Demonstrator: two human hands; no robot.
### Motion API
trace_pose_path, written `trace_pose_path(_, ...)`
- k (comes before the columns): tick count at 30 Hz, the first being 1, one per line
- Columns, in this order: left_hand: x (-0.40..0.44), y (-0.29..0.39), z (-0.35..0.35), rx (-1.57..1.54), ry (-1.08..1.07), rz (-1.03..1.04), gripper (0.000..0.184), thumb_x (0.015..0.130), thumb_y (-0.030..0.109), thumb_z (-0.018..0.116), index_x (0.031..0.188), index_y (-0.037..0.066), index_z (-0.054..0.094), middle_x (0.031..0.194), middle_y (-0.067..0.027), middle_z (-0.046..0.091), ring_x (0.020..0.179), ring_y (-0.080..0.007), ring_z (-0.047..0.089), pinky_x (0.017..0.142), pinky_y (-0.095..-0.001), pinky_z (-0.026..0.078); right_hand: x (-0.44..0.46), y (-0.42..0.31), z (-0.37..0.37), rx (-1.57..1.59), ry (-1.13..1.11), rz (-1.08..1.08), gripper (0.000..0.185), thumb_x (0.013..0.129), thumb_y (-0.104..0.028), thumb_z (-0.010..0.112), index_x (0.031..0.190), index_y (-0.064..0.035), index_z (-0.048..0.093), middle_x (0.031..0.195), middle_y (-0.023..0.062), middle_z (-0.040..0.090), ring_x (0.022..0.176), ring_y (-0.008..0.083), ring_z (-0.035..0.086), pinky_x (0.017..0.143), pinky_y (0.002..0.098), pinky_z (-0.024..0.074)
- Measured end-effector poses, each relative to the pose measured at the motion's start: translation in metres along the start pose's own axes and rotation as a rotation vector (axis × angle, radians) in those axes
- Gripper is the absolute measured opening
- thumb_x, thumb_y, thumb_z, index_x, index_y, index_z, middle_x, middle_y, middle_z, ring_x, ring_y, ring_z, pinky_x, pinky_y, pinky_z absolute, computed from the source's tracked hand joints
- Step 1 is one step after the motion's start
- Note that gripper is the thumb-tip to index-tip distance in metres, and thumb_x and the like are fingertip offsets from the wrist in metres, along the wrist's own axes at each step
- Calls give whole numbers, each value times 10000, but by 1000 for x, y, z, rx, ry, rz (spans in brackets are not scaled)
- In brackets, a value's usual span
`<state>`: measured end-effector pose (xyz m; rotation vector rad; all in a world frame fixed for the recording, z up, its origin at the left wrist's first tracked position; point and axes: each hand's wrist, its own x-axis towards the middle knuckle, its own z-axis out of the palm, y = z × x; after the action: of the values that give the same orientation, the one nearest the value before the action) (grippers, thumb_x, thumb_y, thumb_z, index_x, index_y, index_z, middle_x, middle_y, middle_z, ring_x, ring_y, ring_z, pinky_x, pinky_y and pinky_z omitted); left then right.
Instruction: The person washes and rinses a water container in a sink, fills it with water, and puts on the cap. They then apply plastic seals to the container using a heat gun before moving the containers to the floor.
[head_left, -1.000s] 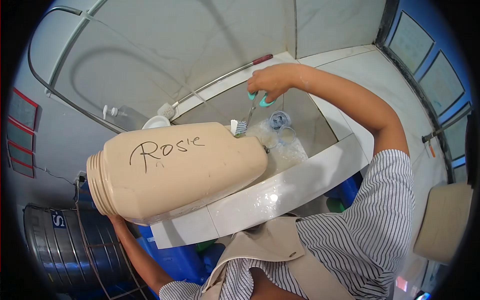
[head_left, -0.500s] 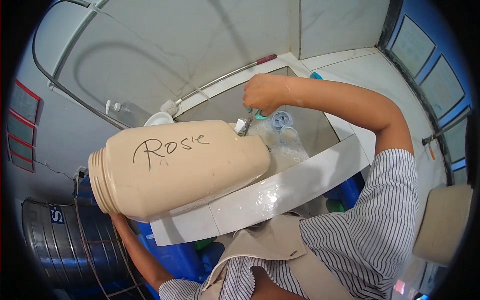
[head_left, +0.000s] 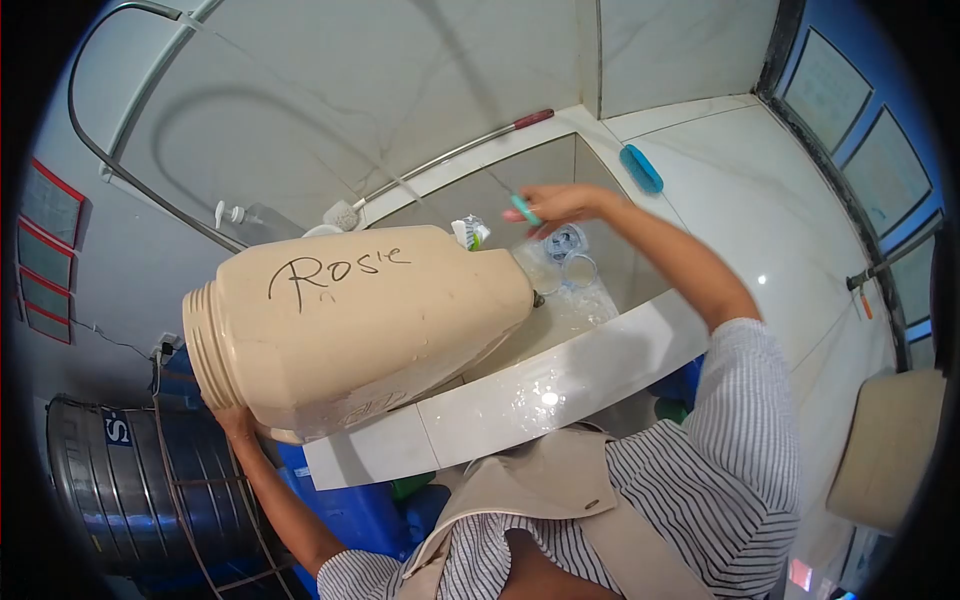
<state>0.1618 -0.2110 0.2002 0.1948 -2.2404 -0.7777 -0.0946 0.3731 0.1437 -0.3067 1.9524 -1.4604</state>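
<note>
A large beige plastic jug (head_left: 350, 340) with "Rosie" handwritten on it lies on its side across the sink edge, its threaded mouth to the left. My left hand (head_left: 232, 422) grips that mouth end from below, its fingers mostly hidden behind the rim. Over the sink, my right hand (head_left: 560, 205) is closed on a turquoise-handled tool (head_left: 524, 209) whose far end I cannot make out. Below this hand, clear plastic containers (head_left: 565, 242) lie in the sink basin (head_left: 640, 240). A crumpled white and green packet (head_left: 470, 233) shows just behind the jug.
A long-handled brush (head_left: 440, 160) rests along the back ledge, near a clear pump bottle (head_left: 260, 222). On the right counter lies a blue brush (head_left: 641, 169). The wet white front ledge (head_left: 540, 395) runs before me. A metal tank (head_left: 120, 480) stands at left.
My right hand has moved right and slightly down, turning so the turquoise handle shows, and the arm has uncovered the blue brush. The jug has shifted slightly.
</note>
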Motion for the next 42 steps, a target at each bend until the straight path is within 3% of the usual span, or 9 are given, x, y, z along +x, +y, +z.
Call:
trace_pose_path(9,10,34,21,82,-4,114,448,683,213,703,1014,-18,509,939,-105,560,855,-174,542,786,-330,437,90,-23,23,459,-49,-349,185,791,-193,655,932,-87,600,854,17,631,777,114,600,692,249,482)
trace_pose_path(13,21,109,45,84,-116,184,189,714,98,628,798,-62,571,581,-62,576,574,-86,516,561,-261,435,129,24,-35,-857,578,-229,239,711,-217,662,808,-1,627,781,151,650,729,249,651,640,375,516)
trace_pose_path(15,22,112,49,117,-208,96,175,726,65,616,847,-57,583,642,-76,607,610,-89,533,573,-274,440,106,60,-49,-1226,335,-49,284,738,-195,625,870,56,626,806,226,638,742,293,661,600,386,536)
trace_pose_path(20,5,148,93,86,-228,-220,193,729,65,634,889,-36,593,746,-90,630,687,-113,564,637,-276,449,53,56,-115,-546,642,225,310,793,-130,566,971,124,564,957,260,609,684,331,654,437,379,533)
trace_pose_path(24,-20,118,143,38,-319,-487,205,723,81,643,907,3,598,785,-84,620,665,-154,570,609,-294,456,22,75,-210,-1062,1064,160,250,843,-96,437,957,50,606,973,235,625,806,344,649,656,411,543)
trace_pose_path(30,-37,127,230,-187,-413,-755,247,718,66,623,954,12,574,696,-65,577,459,-97,480,388,-256,371,63,163,-275,-1157,860,410,185,771,-97,522,883,9,623,897,223,636,856,360,626,783,417,507)
trace_pose_path(36,-54,115,296,-490,-508,-930,156,730,48,579,885,47,558,610,-5,473,434,-95,442,370,-256,369,217,-14,-63,-938,319,-533,172,689,-112,643,782,33,636,792,192,627,697,282,609,611,387,488)
trace_pose_path(37,-55,118,301,-491,-499,-936,156,730,48,579,885,47,558,610,-5,473,434,-95,442,370,-256,369,180,-78,-9,-324,82,-192,150,711,-86,609,792,37,636,784,178,642,644,209,619,572,325,499)
trace_pose_path(42,-58,123,312,-615,-468,-1103,69,750,59,574,805,31,543,562,-7,447,416,-98,419,359,-260,363,229,-117,64,-232,-299,53,225,730,87,464,926,131,566,796,190,634,687,212,643,580,271,537)
